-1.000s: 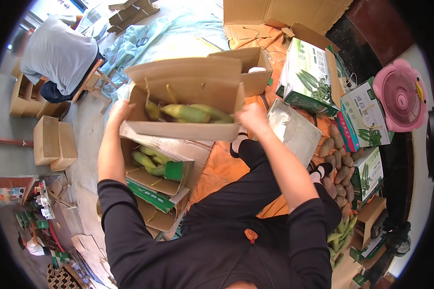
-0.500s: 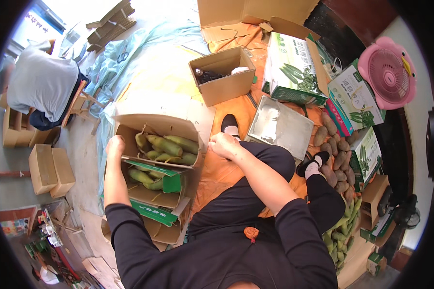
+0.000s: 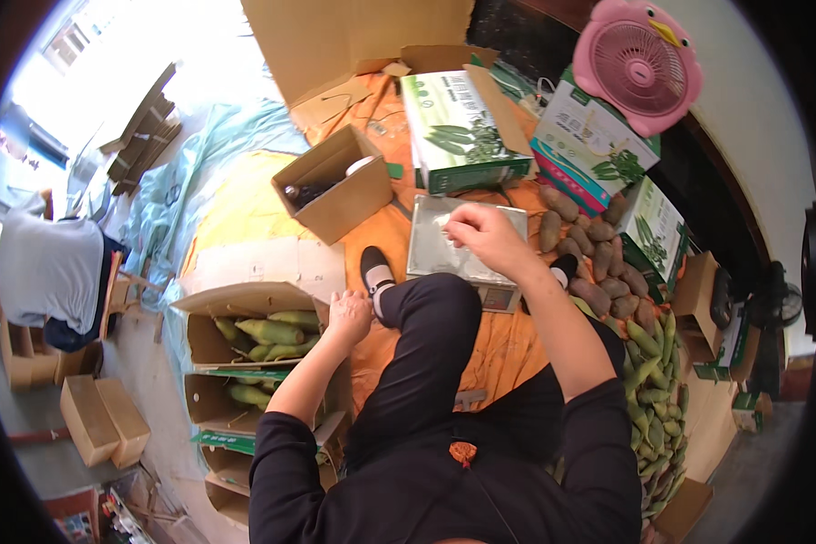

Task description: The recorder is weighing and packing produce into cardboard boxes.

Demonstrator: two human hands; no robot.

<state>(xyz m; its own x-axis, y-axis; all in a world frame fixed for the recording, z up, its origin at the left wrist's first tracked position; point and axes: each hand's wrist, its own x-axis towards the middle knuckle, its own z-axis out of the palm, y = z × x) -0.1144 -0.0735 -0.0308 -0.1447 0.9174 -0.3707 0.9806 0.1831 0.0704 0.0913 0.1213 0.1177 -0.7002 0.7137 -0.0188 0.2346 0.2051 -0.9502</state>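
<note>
My left hand (image 3: pixel 349 317) is beside the right edge of an open cardboard box (image 3: pixel 236 295), fingers loosely bent and no object visible in them. Inside that box lie several long green vegetables (image 3: pixel 276 333) that look like radishes. Over a flat metal platform (image 3: pixel 431 240), which looks like a scale, my right hand (image 3: pixel 485 238) hangs with its fingers curled in. Nothing shows in that hand. Whether it touches the metal cannot be told. A second box with green vegetables (image 3: pixel 247 394) stands nearer me, below the first.
Brown tubers (image 3: pixel 598 249) lie right of the platform, with a heap of green vegetables (image 3: pixel 653 390) nearer me. A small carton (image 3: pixel 344 204), a printed carton (image 3: pixel 462 127) and a pink fan (image 3: pixel 639 68) stand beyond. Another person (image 3: pixel 54 272) sits at far left.
Both hands have left the box's sides. My right hand moved right, over the metal platform; my left hand crossed to the box's right edge. The view has turned rightward.
</note>
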